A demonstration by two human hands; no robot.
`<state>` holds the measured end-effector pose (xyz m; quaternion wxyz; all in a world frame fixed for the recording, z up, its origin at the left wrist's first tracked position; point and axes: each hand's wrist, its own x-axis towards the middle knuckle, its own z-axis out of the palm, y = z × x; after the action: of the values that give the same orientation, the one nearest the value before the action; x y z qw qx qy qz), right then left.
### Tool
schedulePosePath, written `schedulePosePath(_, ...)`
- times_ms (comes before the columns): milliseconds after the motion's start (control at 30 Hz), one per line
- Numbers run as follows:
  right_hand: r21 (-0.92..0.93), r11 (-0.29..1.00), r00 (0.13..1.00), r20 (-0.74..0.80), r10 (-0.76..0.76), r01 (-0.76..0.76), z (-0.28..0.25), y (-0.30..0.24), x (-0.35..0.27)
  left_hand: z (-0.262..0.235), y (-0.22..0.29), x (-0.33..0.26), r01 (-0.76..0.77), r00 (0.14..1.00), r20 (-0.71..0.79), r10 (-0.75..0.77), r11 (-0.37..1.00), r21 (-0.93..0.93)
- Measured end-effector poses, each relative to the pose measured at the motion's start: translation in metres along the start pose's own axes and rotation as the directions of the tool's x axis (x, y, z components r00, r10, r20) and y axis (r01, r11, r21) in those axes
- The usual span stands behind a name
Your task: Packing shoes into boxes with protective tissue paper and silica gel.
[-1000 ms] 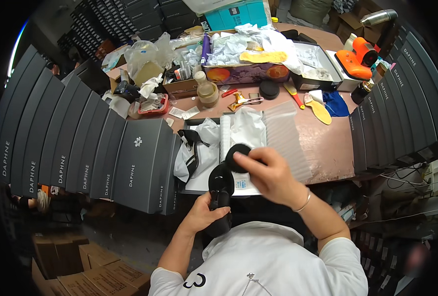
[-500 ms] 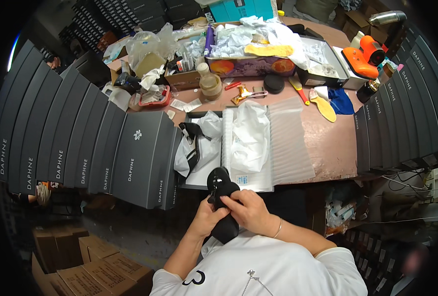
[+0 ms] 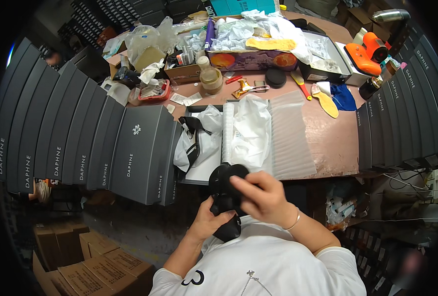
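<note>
A black shoe (image 3: 227, 230) is held in front of my body, just past the table's near edge. My left hand (image 3: 208, 220) is closed round its side, thumb across the top. Over the shoe's far part, my right hand (image 3: 267, 197) pinches a round black pad (image 3: 238, 173); motion blurs its fingers, and whether the pad touches the shoe I cannot tell. Beyond lies an open shoebox (image 3: 199, 175) with white tissue paper (image 3: 251, 129). Another black shoe (image 3: 193, 143), with a pale-edged strap, rests partly wrapped in its left half. A translucent foam sheet (image 3: 292, 140) spreads from its right side.
Grey shoeboxes (image 3: 140, 148) stand in a row at left, more boxes (image 3: 401, 113) at right. Farther back are a glue bottle (image 3: 210, 81), a round black tin (image 3: 275, 77), a red-and-yellow brush (image 3: 302, 85), yellow insoles (image 3: 326, 103) and an orange heat tool (image 3: 364, 56). Brown cartons (image 3: 100, 271) sit lower left.
My right hand has lifted from the shoe's middle and moved up and right, bringing the round pad into plain sight. The left hand keeps its hold on the shoe.
</note>
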<state>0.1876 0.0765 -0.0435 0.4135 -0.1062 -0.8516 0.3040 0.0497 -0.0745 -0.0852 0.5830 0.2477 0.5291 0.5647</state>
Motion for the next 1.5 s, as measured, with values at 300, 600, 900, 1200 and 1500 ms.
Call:
schedulePosePath(300, -0.041, 0.999, 0.997, 0.075, 0.025, -0.022, 0.039, -0.007, -0.033, -0.003, -0.015, -0.001, 0.001, 1.000, 0.002, -0.001, 1.000, -0.018)
schedulePosePath(600, 0.037, 0.997, 0.983, 0.174, 0.059, -0.066, 0.022, -0.014, -0.011, 0.002, -0.009, -0.004, -0.023, 0.998, -0.056, 0.030, 0.993, 0.113)
schedulePosePath(900, -0.141, 0.990, 0.982, 0.189, 0.033, -0.006, -0.042, 0.045, 0.073, 0.010, 0.039, 0.010, -0.019, 0.993, -0.097, 0.069, 0.897, 0.442)
schedulePosePath(1200, -0.776, 0.350, 0.676, -0.130, 0.725, -0.524, -0.109, 0.274, -0.047, 0.013, 0.055, 0.032, -0.032, 0.991, -0.083, 0.102, 0.797, 0.603)
schedulePosePath(1500, 0.193, 0.950, 0.466, 0.883, -0.059, -0.246, -0.064, 0.080, 0.045, 0.024, 0.090, 0.075, -0.636, 0.765, 0.640, -0.077, -0.249, 0.731)
